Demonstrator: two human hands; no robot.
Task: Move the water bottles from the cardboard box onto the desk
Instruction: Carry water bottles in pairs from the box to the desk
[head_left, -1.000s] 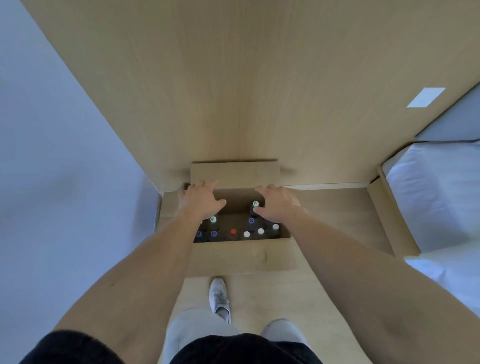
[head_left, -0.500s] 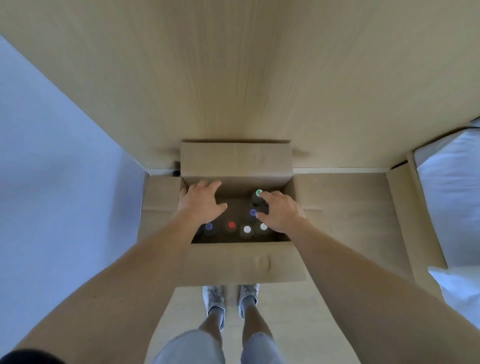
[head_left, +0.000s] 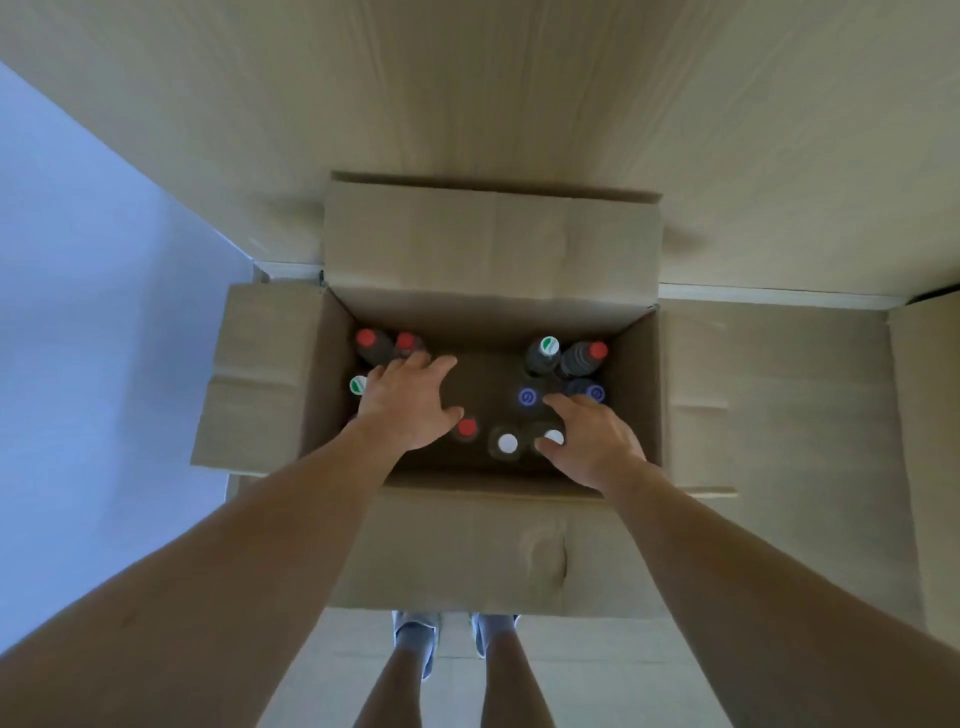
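Hands (head_left: 410, 402) lower into cardboard box (head_left: 491, 244) now; bottles (head_left: 540, 356) partly hidden.

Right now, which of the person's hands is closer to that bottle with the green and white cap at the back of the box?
The right hand. It sits just in front of the green-and-white-capped bottle, reaching toward that cluster. The left hand is across the cardboard box, over the bottles on the other side.

My arms are bare to the edge of view, no sleeves, watch or rings on my left hand (head_left: 408, 402) or right hand (head_left: 592, 441). My legs are bare; I wear pale shoes (head_left: 415, 636).
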